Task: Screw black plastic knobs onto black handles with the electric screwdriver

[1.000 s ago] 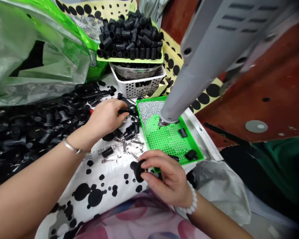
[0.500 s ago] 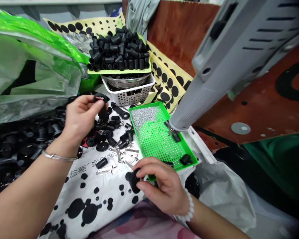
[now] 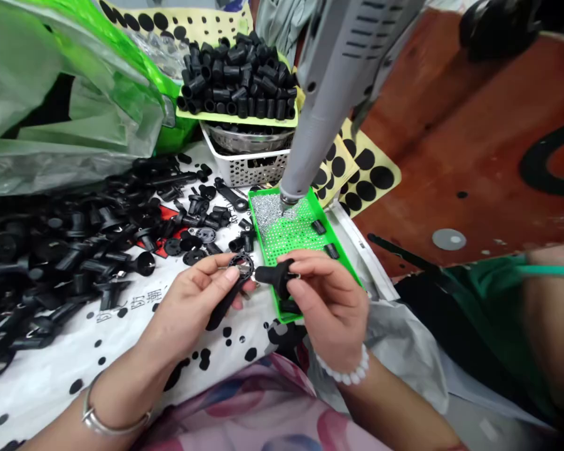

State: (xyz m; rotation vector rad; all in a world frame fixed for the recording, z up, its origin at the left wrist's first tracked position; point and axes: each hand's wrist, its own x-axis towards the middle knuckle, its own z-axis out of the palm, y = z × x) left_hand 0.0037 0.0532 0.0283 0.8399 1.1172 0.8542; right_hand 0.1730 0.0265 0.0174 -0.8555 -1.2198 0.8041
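My left hand (image 3: 190,307) is closed around a black plastic handle with a round ring-shaped head (image 3: 220,307); a small metal piece shows inside the ring. Pinched in the fingers of my right hand (image 3: 333,307) is a black flanged plastic part (image 3: 275,275), its stem pointing left and a thin metal bit sticking out on the right. The stem's end is close to the ring; whether they touch I cannot tell. Both hands are just in front of a green perforated tray (image 3: 284,241), which holds small silvery screws (image 3: 267,212) and a few black tubes (image 3: 331,250).
A grey powered screwdriver (image 3: 305,144) hangs tip-down over the tray. Many black parts (image 3: 75,250) cover the table's left. Behind, black tubes (image 3: 239,75) are heaped above a white basket (image 3: 249,169). A green bag (image 3: 169,106) stands back left. Another person's blurred arm (image 3: 552,313) is at far right.
My left hand went from the black parts, picked up the ring-headed handle, and came right and toward me. My right hand still holds the flanged part, now raised slightly and turned toward the ring.
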